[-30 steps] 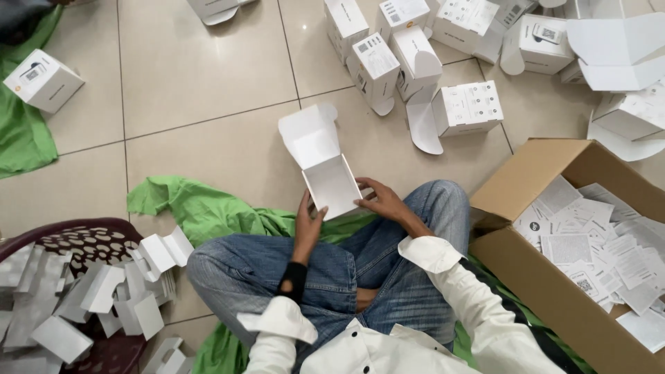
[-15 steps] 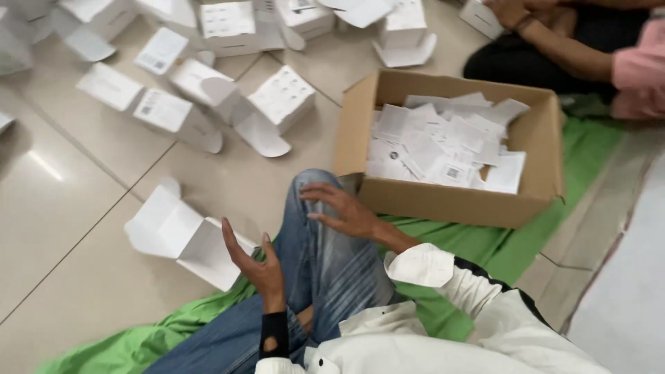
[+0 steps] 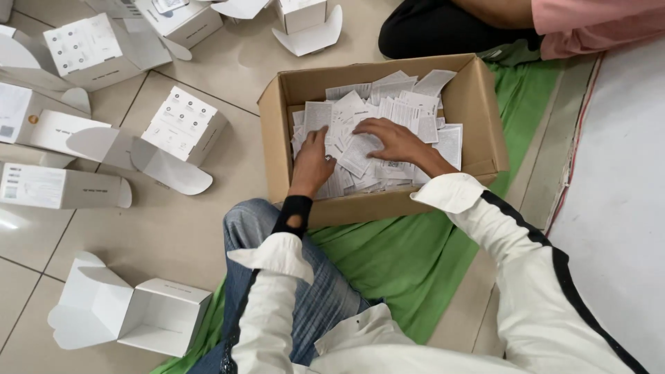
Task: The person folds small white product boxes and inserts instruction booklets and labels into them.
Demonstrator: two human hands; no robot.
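We've got both hands down in the cardboard box: left hand flat on the paper leaflets, fingers spread, right hand just beside it, fingertips pressing one sheet. Green cloth lies under the box, nearer us than the hands. Left of the left hand, white cartons sit scattered on the tile floor; an open white carton is well below-left. Beyond the box, another person's dark-trousered knee.

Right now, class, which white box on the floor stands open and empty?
The white box at bottom left, beside the person's knee: its flaps are spread and its inside is bare. The others upper left look closed.
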